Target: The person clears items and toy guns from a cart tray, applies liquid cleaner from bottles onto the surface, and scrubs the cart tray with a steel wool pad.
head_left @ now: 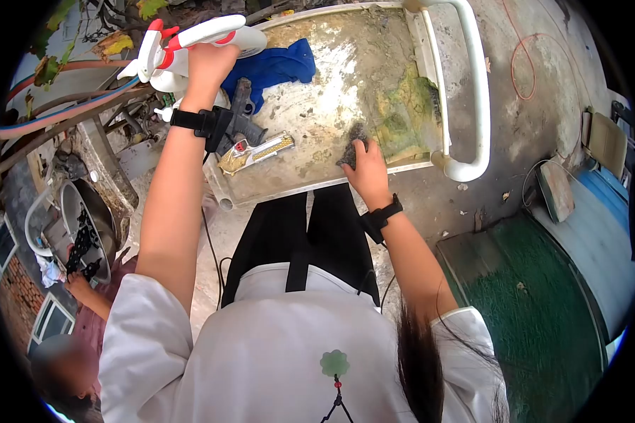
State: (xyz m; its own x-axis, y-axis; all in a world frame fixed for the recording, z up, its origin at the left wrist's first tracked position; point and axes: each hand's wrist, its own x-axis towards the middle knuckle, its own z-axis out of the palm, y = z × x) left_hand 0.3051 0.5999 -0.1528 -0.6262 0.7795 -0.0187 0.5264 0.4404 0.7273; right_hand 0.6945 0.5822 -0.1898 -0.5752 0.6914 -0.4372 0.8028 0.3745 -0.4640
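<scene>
A dark, fuzzy scouring pad (pixel 358 132) sits on the mud-stained, green-filmed, white-rimmed tray (pixel 331 99), pinched under the right hand's (pixel 368 170) curled fingers. The left hand (pixel 213 65) clasps a white-and-red spray bottle (pixel 208 32), fingertips mostly hidden, near a blue cloth (pixel 282 67); concrete floor (pixel 501 141) lies alongside.

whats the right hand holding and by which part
Apparently a dark grey, fuzzy scouring pad: the right hand grips it by its image-right side.
</scene>
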